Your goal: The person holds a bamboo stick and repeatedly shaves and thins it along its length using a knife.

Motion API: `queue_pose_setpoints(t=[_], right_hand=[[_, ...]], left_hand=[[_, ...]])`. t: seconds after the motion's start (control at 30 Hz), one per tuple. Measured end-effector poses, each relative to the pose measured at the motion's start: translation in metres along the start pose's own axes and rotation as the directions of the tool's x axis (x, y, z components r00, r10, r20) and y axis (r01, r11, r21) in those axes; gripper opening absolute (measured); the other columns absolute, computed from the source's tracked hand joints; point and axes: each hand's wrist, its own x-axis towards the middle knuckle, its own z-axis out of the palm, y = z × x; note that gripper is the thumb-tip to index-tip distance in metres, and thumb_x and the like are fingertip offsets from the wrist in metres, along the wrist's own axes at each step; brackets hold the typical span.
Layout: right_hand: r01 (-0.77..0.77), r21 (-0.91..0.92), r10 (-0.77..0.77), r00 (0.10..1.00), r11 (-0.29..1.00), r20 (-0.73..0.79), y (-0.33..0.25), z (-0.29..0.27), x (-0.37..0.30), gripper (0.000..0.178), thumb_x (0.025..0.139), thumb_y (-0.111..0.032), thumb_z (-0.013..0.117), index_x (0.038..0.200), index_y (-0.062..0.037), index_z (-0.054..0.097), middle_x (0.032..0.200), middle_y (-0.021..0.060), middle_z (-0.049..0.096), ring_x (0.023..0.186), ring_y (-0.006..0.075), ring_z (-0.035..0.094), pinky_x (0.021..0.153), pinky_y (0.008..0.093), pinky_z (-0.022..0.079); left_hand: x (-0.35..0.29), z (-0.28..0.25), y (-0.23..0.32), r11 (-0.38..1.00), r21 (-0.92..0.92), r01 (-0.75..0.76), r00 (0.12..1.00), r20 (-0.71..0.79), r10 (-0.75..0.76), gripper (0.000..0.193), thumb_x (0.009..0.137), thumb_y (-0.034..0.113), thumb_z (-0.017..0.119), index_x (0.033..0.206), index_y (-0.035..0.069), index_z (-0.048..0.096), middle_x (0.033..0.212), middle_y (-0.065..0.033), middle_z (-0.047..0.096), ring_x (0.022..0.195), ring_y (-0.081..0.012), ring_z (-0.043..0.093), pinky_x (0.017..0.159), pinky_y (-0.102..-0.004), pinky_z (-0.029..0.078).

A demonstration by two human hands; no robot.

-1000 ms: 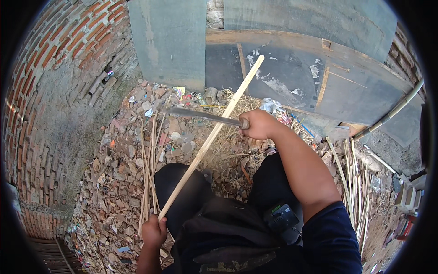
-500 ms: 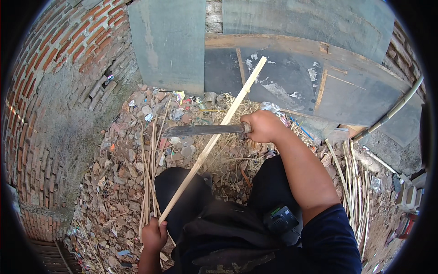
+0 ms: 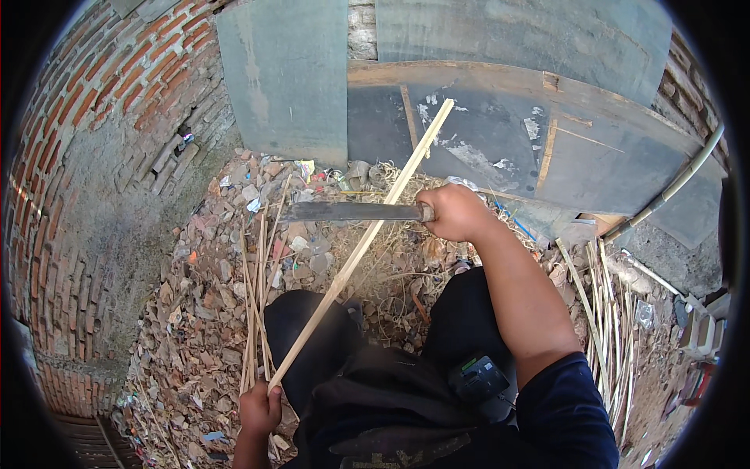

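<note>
A long, pale strip of split bamboo or wood [image 3: 361, 252] slants from low left toward the upper middle, across my left knee. My left hand [image 3: 259, 409] is closed around its lower end. Farther up, my right hand [image 3: 453, 214] grips the handle of a machete [image 3: 336, 212], its dark blade pointing left. The blade lies across the strip near the hand; whether it touches the strip I cannot tell. Thin curled shavings [image 3: 391, 173] lie on the ground beyond the strip.
Thin strips [image 3: 251, 301] lie by my left knee, and a larger bundle [image 3: 605, 328] rests to the right. Rubble [image 3: 203, 320] covers the ground. A brick wall [image 3: 70, 266] rises at left; grey panels [image 3: 281, 78] stand ahead. A black device [image 3: 478, 380] sits at my lap.
The machete has shifted slightly farther away along the strip, its blade now nearly level. My left hand and the strip's lower end have moved a little nearer to me.
</note>
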Motion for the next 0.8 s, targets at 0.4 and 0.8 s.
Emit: queue_pose_setpoints(t=[0.4, 0.8], right_hand=[[-0.217, 0.223, 0.238, 0.968, 0.950, -0.074, 0.020, 0.011, 0.003, 0.027, 0.081, -0.022, 0.073, 0.105, -0.0087, 0.070, 0.092, 0.0208, 0.072, 0.092, 0.0401, 0.069, 0.081, 0.0488, 0.054], [-0.189, 0.226, 0.161, 0.978, 0.956, 0.135, -0.001, 0.013, 0.003, 0.025, 0.082, -0.025, 0.075, 0.099, -0.0066, 0.071, 0.095, 0.0190, 0.073, 0.096, 0.0374, 0.070, 0.085, 0.0464, 0.055]], left_hand=[[-0.016, -0.029, -0.018, 0.994, -0.062, 0.090, 0.979, 0.188, -0.077, 0.042, 0.100, 0.031, 0.059, 0.071, 0.002, 0.049, 0.054, -0.0216, 0.051, 0.051, -0.0445, 0.057, 0.049, -0.0474, 0.042], [-0.014, -0.019, -0.016, 0.991, -0.120, 0.055, 0.991, 0.129, -0.039, 0.041, 0.102, 0.029, 0.055, 0.071, 0.002, 0.049, 0.054, -0.0216, 0.050, 0.049, -0.0433, 0.055, 0.048, -0.0465, 0.041]])
